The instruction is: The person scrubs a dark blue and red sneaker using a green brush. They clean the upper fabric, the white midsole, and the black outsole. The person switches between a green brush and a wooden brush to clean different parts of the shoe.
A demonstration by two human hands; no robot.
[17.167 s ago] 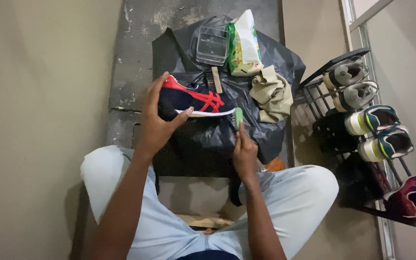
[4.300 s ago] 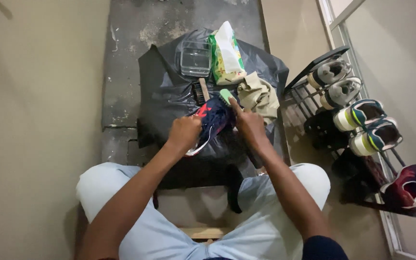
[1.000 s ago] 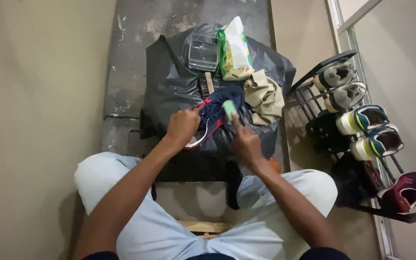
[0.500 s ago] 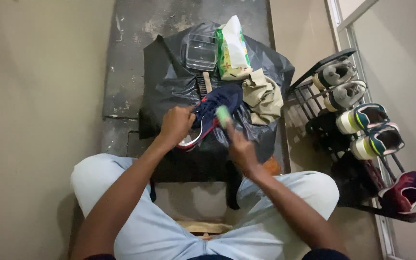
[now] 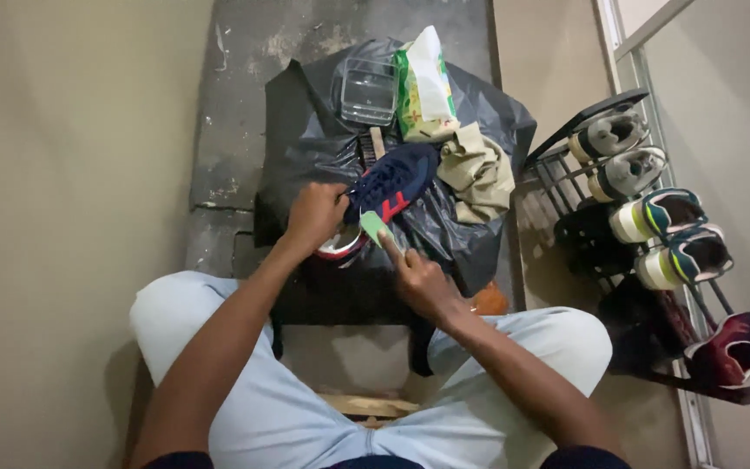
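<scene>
My right hand [image 5: 418, 280] is closed around a small green brush [image 5: 372, 227], pressed to the side of the navy sneaker [image 5: 386, 187]. My left hand [image 5: 314, 217] grips that sneaker at its heel, over the black plastic sheet [image 5: 305, 148]. Beyond lie a khaki cloth [image 5: 477, 172], a clear container [image 5: 368, 90] and a green-and-white pouch [image 5: 424, 87].
</scene>
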